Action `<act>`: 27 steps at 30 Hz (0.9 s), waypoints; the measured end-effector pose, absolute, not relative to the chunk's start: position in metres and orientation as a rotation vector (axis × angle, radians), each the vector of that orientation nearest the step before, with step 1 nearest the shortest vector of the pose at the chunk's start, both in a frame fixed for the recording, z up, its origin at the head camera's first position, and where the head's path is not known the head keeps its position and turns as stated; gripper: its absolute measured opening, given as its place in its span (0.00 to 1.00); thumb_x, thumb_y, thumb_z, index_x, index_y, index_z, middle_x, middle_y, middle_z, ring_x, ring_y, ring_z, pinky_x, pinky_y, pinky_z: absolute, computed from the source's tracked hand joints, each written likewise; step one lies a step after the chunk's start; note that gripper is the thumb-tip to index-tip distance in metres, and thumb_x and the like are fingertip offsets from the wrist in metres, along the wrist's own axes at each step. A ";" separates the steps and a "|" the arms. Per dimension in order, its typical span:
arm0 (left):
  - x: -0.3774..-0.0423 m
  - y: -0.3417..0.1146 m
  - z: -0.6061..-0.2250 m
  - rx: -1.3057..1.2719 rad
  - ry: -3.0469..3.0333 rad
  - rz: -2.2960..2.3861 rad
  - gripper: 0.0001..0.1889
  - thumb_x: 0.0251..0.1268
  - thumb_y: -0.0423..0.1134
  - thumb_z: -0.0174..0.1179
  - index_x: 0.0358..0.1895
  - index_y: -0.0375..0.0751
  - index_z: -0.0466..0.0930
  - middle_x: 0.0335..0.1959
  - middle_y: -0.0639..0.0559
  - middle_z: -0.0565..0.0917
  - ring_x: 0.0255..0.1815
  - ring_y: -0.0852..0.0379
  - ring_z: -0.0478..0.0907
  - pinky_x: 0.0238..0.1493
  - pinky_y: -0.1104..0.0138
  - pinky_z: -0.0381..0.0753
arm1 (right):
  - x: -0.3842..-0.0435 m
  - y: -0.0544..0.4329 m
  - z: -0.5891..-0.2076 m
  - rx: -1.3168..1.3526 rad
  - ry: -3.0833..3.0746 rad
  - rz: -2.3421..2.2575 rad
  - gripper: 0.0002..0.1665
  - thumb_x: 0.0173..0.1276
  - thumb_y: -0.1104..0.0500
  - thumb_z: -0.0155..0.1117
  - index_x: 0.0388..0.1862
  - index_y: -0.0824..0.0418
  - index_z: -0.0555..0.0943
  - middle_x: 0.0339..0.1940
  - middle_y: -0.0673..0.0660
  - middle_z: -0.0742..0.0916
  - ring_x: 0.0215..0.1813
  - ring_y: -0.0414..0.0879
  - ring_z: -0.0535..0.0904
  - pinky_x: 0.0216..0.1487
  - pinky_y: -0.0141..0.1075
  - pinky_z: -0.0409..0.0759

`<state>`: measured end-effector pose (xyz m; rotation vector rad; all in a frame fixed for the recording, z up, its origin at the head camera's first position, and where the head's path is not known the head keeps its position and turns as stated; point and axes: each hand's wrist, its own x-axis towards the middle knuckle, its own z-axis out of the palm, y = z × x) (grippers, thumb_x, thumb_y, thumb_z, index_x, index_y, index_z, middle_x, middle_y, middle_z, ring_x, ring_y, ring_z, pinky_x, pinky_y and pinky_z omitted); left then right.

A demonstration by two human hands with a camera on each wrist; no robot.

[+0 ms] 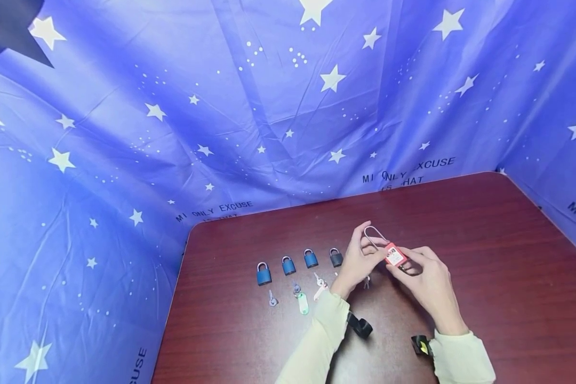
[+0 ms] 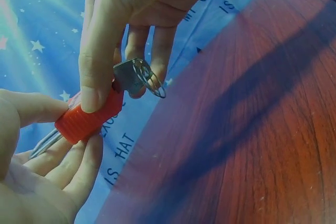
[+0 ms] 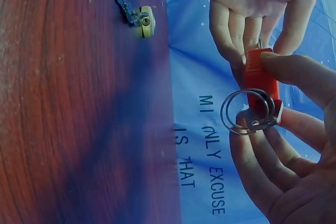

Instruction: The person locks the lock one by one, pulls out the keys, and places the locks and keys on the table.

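Observation:
A red padlock [image 1: 396, 255] with a long, thin silver shackle [image 1: 375, 230] is held up above the table between both hands. My left hand [image 1: 359, 264] pinches the red body at its shackle end, thumb on one side and fingers on the other. From the opposite end, my right hand [image 1: 429, 280] grips the same body with thumb and fingers. A metal key [image 2: 127, 75] sticks out of the padlock's bottom, beside the right fingers. Two wire rings [image 3: 231, 116] hang from that key. Part of the shackle is hidden by the left fingers.
Left of the hands, several padlocks stand in a row: blue ones [image 1: 264, 274] and a dark one [image 1: 336, 258]. Keys [image 1: 272, 298] lie before them, one with a green-edged tag [image 1: 303, 304]. The brown table [image 1: 509, 277] meets a blue star-patterned curtain [image 1: 278, 106].

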<state>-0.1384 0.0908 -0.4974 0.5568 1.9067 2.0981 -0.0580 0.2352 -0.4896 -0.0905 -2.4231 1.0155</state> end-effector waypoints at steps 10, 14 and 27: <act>-0.140 0.085 -0.495 0.664 1.827 2.141 0.38 0.63 0.23 0.61 0.74 0.46 0.57 0.52 0.26 0.81 0.38 0.69 0.80 0.46 0.75 0.81 | -0.058 0.232 -0.489 -0.097 -2.390 1.082 0.27 0.48 0.62 0.82 0.49 0.63 0.87 0.37 0.51 0.83 0.32 0.25 0.77 0.36 0.13 0.72; -0.140 0.083 -0.493 0.651 1.887 2.090 0.38 0.63 0.24 0.62 0.74 0.45 0.57 0.51 0.28 0.82 0.38 0.62 0.83 0.44 0.76 0.81 | -0.059 0.231 -0.490 -0.104 -2.385 1.065 0.27 0.47 0.61 0.83 0.49 0.63 0.87 0.37 0.51 0.83 0.33 0.25 0.76 0.37 0.14 0.72; -0.136 0.078 -0.486 0.708 2.218 1.876 0.41 0.61 0.29 0.67 0.75 0.43 0.56 0.41 0.40 0.86 0.31 0.69 0.81 0.35 0.76 0.84 | -0.060 0.229 -0.490 -0.119 -2.369 1.010 0.28 0.44 0.60 0.84 0.48 0.61 0.88 0.37 0.51 0.84 0.36 0.36 0.74 0.37 0.27 0.69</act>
